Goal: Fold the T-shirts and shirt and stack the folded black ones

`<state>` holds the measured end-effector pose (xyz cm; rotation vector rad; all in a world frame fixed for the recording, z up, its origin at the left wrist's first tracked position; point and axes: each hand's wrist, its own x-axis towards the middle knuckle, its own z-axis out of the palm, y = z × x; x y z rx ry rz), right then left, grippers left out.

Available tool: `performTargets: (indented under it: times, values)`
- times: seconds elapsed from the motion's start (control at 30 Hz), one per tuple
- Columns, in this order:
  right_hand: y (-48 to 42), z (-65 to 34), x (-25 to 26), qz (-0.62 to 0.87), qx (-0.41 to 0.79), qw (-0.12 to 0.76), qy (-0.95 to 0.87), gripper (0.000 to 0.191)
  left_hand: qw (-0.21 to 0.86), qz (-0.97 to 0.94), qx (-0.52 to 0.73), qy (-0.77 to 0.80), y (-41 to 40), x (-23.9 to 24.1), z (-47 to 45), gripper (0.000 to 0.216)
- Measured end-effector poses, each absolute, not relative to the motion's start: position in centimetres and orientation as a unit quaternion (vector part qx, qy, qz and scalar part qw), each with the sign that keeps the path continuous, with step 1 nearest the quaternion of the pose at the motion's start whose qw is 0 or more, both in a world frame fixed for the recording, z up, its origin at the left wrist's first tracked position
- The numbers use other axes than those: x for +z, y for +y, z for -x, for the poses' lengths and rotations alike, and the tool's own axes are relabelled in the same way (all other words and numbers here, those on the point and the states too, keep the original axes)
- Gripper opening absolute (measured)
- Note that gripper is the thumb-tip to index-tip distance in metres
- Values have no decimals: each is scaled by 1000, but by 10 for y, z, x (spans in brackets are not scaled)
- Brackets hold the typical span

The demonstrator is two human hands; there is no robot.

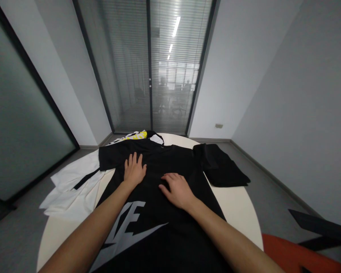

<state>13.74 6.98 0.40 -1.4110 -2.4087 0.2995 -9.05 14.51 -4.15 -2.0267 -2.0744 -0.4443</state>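
Observation:
A black T-shirt (159,189) with a large grey logo lies spread over the table, its neck toward the far edge and its lower part running out of view at the bottom. My left hand (135,169) rests flat on the upper left of the shirt, fingers spread. Over the middle of the chest is my right hand (177,189), palm down with the fingers loosely bent and the thumb apart. Neither hand grips anything. The left sleeve (108,156) overlaps a white garment (74,189) with a black stripe.
The round cream table (238,206) carries a folded black garment (221,167) at the right. A white, yellow and black printed garment (136,135) lies at the far edge. An orange chair (287,254) stands at the lower right. Glass panels with blinds (173,94) are behind.

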Motion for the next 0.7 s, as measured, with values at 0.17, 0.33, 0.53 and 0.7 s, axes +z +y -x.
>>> performTargets:
  times: [0.17,0.33,0.53,0.7]
  values:
    - [131,-191,18,669,12,206,-714,40,78,752,-172,-632,141,-37,91,47]
    - [170,-230,18,756,-53,155,-634,54,31,741,-165,-650,140,-41,92,51]
    - [193,-250,14,854,22,189,-485,71,15,747,-155,-647,140,-40,93,53]
    - [203,-256,21,843,52,257,-470,68,7,749,-151,-645,141,-41,94,55]
